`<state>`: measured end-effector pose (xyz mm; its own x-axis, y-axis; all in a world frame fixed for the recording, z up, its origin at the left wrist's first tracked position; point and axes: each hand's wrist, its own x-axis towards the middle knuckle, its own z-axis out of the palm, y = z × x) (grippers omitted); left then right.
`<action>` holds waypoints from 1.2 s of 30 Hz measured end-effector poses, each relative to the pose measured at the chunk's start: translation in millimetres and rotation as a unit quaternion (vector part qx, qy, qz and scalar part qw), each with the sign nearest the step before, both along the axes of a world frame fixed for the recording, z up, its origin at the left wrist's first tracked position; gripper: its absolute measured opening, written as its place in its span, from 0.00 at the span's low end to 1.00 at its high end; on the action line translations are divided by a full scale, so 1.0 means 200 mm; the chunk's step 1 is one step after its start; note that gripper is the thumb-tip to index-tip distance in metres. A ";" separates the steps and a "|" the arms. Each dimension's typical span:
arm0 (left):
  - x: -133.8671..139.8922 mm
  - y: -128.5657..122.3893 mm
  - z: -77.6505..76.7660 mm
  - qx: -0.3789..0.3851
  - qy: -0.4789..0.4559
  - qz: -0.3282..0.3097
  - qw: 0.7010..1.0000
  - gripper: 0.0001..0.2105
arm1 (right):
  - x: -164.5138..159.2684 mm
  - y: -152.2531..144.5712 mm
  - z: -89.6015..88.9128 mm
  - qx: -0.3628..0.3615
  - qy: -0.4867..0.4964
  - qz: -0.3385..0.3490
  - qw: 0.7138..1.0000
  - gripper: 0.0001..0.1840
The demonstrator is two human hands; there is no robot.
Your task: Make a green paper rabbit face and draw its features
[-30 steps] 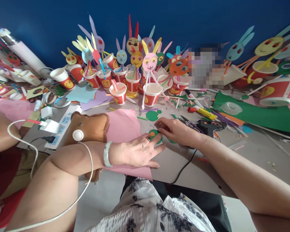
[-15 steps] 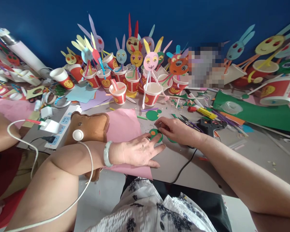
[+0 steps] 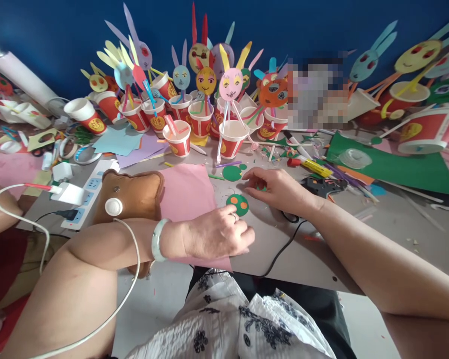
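Beside a green paper circle with two orange spots point(image 3: 243, 205), my left hand point(image 3: 220, 233) rests low over the table with its fingers curled in. Whatever those fingers hold, if anything, is hidden. My right hand point(image 3: 280, 188) arches over the tabletop just right of a plain green circle point(image 3: 232, 173), thumb and forefinger apart. A bit of green shows beneath its fingers; I cannot tell whether it is touched. Pink paper point(image 3: 190, 192) lies left of the circles, partly under my left wrist.
A brown hot-water bag point(image 3: 134, 194) and a power strip point(image 3: 92, 192) are at left. Paper cups point(image 3: 233, 138) with paper-faced figures line the back. A black glue gun point(image 3: 324, 185), markers and green card point(image 3: 392, 169) lie right. A white cable point(image 3: 137, 249) crosses my left arm.
My left hand has curled its fingers and drawn back from the orange-spotted circle, uncovering more of it. My right hand has risen slightly, away from that circle. The view has shifted a little.
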<state>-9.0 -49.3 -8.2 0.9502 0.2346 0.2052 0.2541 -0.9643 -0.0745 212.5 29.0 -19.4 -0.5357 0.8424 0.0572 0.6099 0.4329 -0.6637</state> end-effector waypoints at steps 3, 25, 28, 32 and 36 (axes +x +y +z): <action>-0.01 0.02 -0.01 0.011 0.014 0.088 0.996 0.09 | 0.01 0.01 0.00 0.057 -0.007 0.013 0.998 0.09; -0.12 0.11 0.01 0.004 0.038 0.209 0.977 0.12 | 0.04 0.06 -0.01 0.110 -0.052 0.032 0.992 0.07; -0.13 0.13 0.01 0.012 0.037 0.210 0.977 0.11 | 0.04 0.06 0.01 0.096 -0.050 0.064 0.992 0.09; -0.12 0.13 0.00 0.010 0.054 0.182 0.982 0.09 | 0.03 0.05 0.02 0.040 -0.042 0.116 0.992 0.10; -0.13 0.12 -0.03 0.013 0.072 0.146 0.987 0.13 | 0.02 0.04 0.00 0.016 -0.055 0.132 0.990 0.12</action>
